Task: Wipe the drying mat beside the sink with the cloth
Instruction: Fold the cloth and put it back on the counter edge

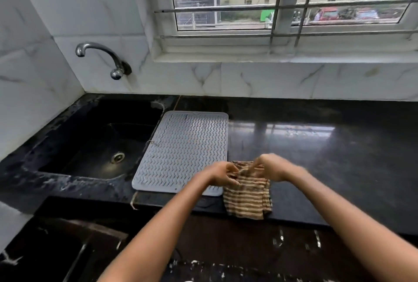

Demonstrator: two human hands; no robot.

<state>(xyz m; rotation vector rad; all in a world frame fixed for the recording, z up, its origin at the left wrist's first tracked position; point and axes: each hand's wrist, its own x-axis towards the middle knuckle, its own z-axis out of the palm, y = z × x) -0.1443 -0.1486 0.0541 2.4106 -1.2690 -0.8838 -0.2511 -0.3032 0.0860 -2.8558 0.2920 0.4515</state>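
A grey ribbed drying mat lies flat on the black counter, right beside the sink. A brown-and-cream striped cloth hangs folded just right of the mat's near right corner, over the counter's front edge. My left hand pinches the cloth's top left edge. My right hand grips its top right edge. Both hands hold the cloth up a little above the counter. My left forearm covers the mat's near right corner.
A chrome tap juts from the marble wall above the black sink. The glossy black counter stretches to the right under a barred window. The counter's front edge runs just below the cloth.
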